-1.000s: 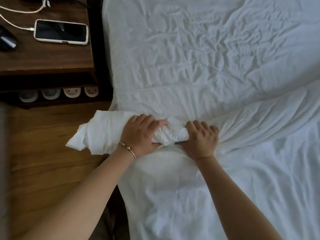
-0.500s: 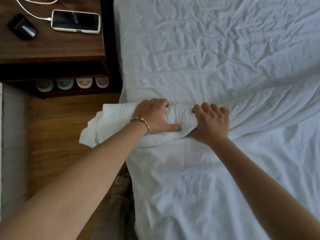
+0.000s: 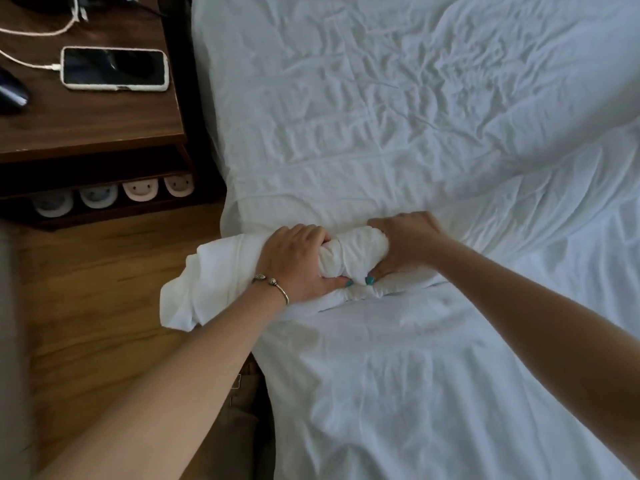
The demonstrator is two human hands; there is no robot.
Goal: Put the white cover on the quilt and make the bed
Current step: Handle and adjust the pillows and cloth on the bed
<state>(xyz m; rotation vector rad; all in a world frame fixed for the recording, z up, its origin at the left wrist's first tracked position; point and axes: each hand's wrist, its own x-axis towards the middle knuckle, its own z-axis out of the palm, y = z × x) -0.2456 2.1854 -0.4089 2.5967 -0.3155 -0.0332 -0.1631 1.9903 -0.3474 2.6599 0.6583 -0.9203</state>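
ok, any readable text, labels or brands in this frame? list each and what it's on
None readable.
Phone: screen dark, no brand visible.
Small tag on the trousers: too small to read.
Round items under the bedside table: smiley-like marks only, no words.

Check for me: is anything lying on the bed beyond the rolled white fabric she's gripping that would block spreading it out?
Nothing visible does. Both the left hand and right hand already grip the rolled white fabric at the bed's edge. Beyond it lies only wrinkled white bedding. The phone sits off the bed on the nightstand.
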